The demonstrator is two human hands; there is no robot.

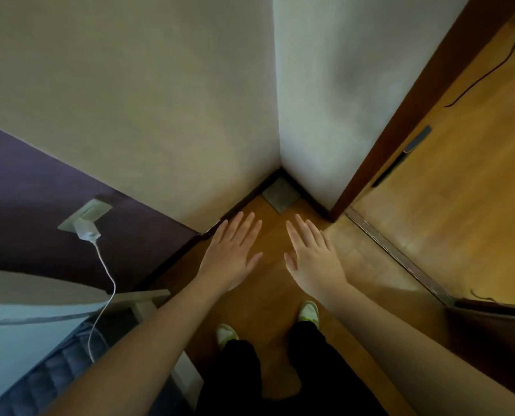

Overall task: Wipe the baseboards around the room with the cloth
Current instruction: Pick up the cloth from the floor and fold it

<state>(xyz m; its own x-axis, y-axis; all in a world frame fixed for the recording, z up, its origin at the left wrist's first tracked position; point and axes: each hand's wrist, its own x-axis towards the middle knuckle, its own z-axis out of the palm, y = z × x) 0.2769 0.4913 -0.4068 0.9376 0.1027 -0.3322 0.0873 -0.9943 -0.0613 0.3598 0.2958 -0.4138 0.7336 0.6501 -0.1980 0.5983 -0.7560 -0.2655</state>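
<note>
A grey folded cloth (281, 194) lies on the wooden floor in the room's corner, against the dark brown baseboard (244, 199) that runs along both walls. My left hand (232, 250) and my right hand (313, 255) are held out side by side above the floor, palms down, fingers straight and spread, holding nothing. Both hands are short of the cloth and do not touch it. My two feet in light shoes show below the hands.
A white charger (86, 229) sits in a wall socket at the left, its cable hanging down beside a bed (24, 325). A dark door frame (400, 130) and a metal floor rail (400, 256) stand at the right, with a black cable (487, 73) beyond.
</note>
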